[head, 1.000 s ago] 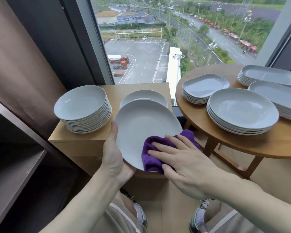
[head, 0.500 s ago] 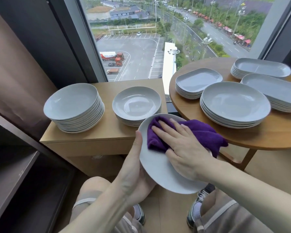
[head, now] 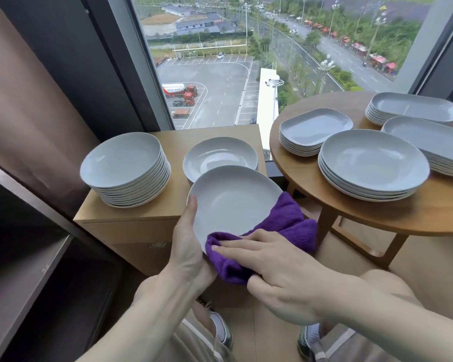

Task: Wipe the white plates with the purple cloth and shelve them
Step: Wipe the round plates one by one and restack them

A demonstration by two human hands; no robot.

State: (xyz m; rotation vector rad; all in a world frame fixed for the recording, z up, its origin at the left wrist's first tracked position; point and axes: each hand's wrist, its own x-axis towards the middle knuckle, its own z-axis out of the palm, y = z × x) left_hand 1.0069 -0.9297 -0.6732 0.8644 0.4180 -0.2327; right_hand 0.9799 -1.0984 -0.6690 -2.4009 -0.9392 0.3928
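Wiping pass underway on one white plate (head: 233, 202). Half a second back the purple cloth (head: 277, 231) sat on the plate's far upper part; it now lies at the near lower rim, under the right hand's fingertips. The plate also tilts more toward the camera. Judgement: the wipe has swept across the face, so this plate is close to ready for shelving.

Left hand (head: 191, 246): thumb curled over the left rim, other fingers hidden behind the plate; it grips the plate, held in the air in front of the wooden cabinet (head: 131, 215).
Right hand (head: 275, 270): fingers straight and flat, pressing the cloth against the rim just ahead of the left thumb's base.

Materials: plate glazed, smooth, shallow, slightly irregular round. Cloth plush, folded, its free end hanging beyond the fingers to the right. Beyond the fingertips stand a tall plate stack (head: 126, 168) and a shorter stack (head: 220, 158). The dark shelf (head: 19, 278) is off to the left.
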